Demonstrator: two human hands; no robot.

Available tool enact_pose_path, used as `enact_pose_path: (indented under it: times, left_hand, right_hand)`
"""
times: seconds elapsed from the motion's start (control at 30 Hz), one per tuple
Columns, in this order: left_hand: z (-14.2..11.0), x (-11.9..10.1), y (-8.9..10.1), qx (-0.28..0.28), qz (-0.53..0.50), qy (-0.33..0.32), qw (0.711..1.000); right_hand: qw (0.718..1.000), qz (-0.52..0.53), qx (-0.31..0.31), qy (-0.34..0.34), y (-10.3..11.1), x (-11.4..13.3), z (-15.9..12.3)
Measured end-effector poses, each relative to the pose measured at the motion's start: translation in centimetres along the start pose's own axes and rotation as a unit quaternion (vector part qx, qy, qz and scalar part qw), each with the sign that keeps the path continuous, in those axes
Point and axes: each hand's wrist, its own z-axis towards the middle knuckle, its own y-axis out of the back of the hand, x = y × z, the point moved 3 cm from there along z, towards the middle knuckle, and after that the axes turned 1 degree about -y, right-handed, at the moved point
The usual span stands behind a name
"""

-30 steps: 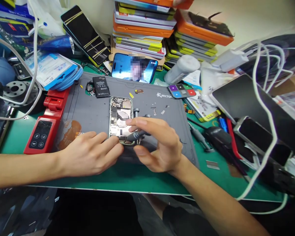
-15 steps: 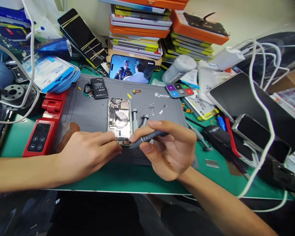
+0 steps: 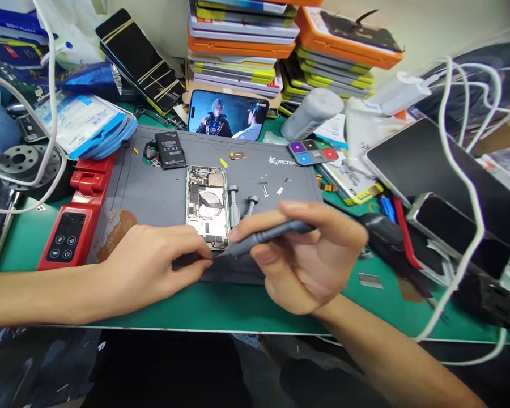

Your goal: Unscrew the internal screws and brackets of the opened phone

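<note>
My right hand (image 3: 318, 260) has its fingers closed on a grey driver (image 3: 249, 243). Left hand (image 3: 148, 272) is at the opened phone's bottom edge, can't tell if it's pinching anything. Phone (image 3: 215, 225) lies guts-up on the mat (image 3: 153, 198), long axis pointing away from me. Probably light, stiff, fragile inside; I'd grab the side rails.

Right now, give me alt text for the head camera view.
An opened phone lies on a gray mat; the right hand holds a gray tool near the phone's lower edge, the left hand close by. Behind are a black battery and a lit phone.
</note>
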Motion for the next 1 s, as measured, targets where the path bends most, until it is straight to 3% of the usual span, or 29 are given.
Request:
enact_pose_path:
  times: [0.1,0.17,0.3,0.4,0.63,0.87,1.0]
  left_hand:
    - [0.0,0.0,0.1,-0.012,0.012,0.009,1.000]
    - [0.0,0.0,0.0,-0.009,0.029,-0.003,1.000]
    - [-0.1,0.1,-0.1,0.001,0.056,-0.018,0.998]
    - [-0.1,0.1,-0.2,0.005,0.065,-0.017,0.998]
    - [-0.1,0.0,-0.3,-0.004,0.066,-0.031,0.997]
    - [0.1,0.2,0.0,-0.019,0.039,-0.015,0.999]
    - [0.1,0.4,0.4,-0.030,-0.002,-0.013,0.999]
  right_hand:
    - [0.996,-0.016,-0.090,0.006,0.2,-0.4,0.2]
    - [0.997,-0.003,-0.073,0.003,0.0,-0.8,0.0]
    - [0.999,0.022,0.026,0.006,-0.5,-1.2,-0.3]
    - [0.998,0.010,0.056,0.019,-0.5,-1.1,-0.4]
    - [0.998,-0.011,0.062,0.005,-0.6,-1.6,-0.4]
    - [1.000,0.000,-0.017,0.005,-0.2,-1.1,-0.1]
    - [0.999,0.032,-0.022,-0.002,-0.2,-0.8,0.0]
